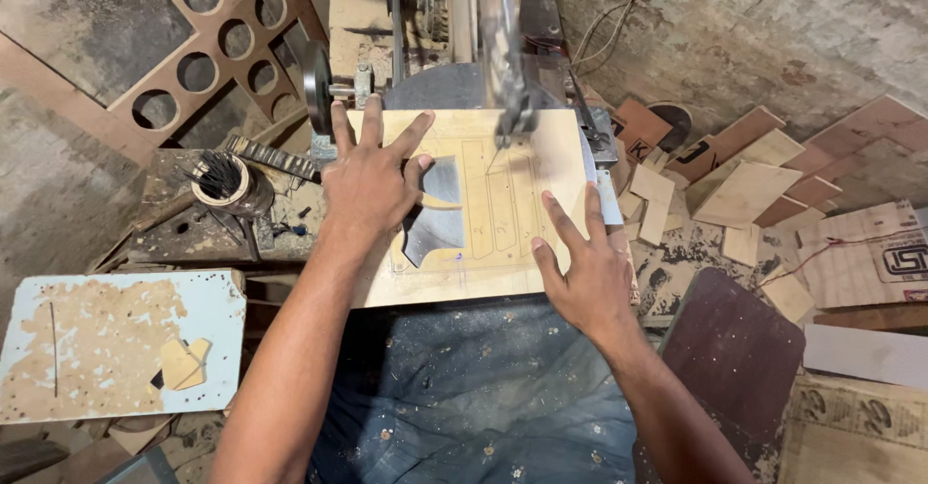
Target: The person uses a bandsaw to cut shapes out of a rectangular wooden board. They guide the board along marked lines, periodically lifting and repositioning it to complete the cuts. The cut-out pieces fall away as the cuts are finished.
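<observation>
As the saw blade [502, 150] cuts, left hand [370, 182] spread flat, right hand [583, 269] splayed, plywood sheet [483, 213].

panel [464, 252] on saw table, tin [230, 184] left, offcuts [744, 194] right

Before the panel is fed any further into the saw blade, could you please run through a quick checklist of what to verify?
1. Left hand flat on the plywood panel, away from the blade: ok.
2. Right hand flat on the panel, fingers to the side of the blade: ok.
3. Blade tip meets the pencilled outlines on the panel: ok.
4. Cut-out opening lies right beside the left thumb, little support there: not ok.
5. Blade running or stopped: cannot tell.
6. Offcuts lie to the right of the machine, off the panel: ok.
</observation>
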Available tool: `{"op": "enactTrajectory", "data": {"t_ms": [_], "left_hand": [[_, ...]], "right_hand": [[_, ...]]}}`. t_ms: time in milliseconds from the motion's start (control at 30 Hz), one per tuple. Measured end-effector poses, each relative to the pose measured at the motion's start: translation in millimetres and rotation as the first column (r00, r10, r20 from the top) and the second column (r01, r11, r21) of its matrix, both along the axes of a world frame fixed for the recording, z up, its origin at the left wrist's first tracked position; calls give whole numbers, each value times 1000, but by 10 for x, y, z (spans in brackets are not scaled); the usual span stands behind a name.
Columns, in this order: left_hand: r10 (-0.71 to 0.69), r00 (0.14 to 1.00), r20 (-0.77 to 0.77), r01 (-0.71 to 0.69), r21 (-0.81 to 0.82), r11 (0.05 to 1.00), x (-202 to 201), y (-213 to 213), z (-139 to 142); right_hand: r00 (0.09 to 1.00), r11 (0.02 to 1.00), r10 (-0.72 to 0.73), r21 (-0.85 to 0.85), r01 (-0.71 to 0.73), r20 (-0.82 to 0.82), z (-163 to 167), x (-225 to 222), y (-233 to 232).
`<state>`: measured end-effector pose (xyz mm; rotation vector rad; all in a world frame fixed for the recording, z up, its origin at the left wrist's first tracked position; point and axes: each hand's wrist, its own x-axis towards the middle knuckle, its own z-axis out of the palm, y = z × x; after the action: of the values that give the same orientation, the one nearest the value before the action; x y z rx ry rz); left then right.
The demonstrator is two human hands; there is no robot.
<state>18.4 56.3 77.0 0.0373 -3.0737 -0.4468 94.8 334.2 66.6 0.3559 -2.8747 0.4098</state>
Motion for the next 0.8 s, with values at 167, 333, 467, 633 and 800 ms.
{"op": "enactTrajectory", "data": {"t_ms": [167, 333, 467, 633, 800], "left_hand": [[-6, 1000, -7, 5, -18, 1000, -9, -6, 10], [-7, 1000, 4, 7, -7, 1000, -27, -4, 11], [-6, 1000, -7, 6, 4, 1000, -28, -16, -2], [-17, 998, -53, 19, 39, 999, -41, -32, -24], [-17, 997, -71, 19, 40, 999, -44, -40, -33]], "right_hand": [[1000, 1000, 6, 8, -6, -20, -16, -13, -2], [1000, 1000, 5, 6, -5, -18, -29, -17, 7], [999, 999, 22, -30, -23, -36, -34, -28, 4], [999, 1000, 14, 7, -13, -49, -15, -41, -27], [1000, 999, -17, -47, 17, 7, 43, -32, -79]]}}
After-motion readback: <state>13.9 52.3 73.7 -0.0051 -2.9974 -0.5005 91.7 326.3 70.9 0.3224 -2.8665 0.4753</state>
